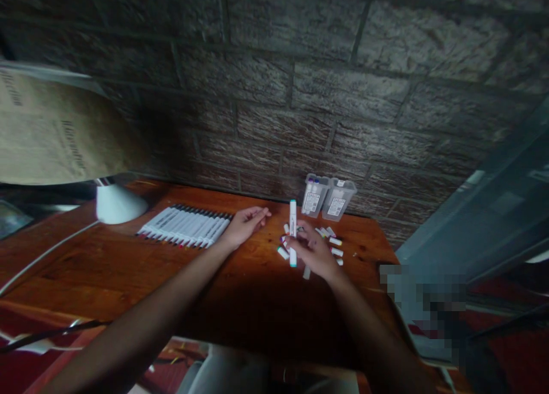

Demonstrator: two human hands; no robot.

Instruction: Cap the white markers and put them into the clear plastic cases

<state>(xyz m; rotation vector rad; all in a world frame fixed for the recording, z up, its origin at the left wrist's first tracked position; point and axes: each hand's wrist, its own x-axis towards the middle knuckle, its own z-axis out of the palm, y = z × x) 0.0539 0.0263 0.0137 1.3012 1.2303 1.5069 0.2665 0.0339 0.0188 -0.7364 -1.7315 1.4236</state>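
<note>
My right hand (317,251) grips a white marker (293,219) with teal ends, held upright above the wooden table. Around that hand lie several loose short caps, white with coloured ends, such as a green-ended cap (282,253) to its left and a yellow-ended cap (335,241) to its right. Over the middle of the table is my left hand (246,225), fingers curled together; whether anything small is in them is hidden. Just left of it, a row of white markers (186,225) lies side by side, dark ends toward the wall.
Two clear plastic cases stand by the brick wall (257,125): the left case (311,202) has a few markers in it, beside the right case (338,202). A lamp with a white base (118,204) and its cord occupy the left of the table (107,262).
</note>
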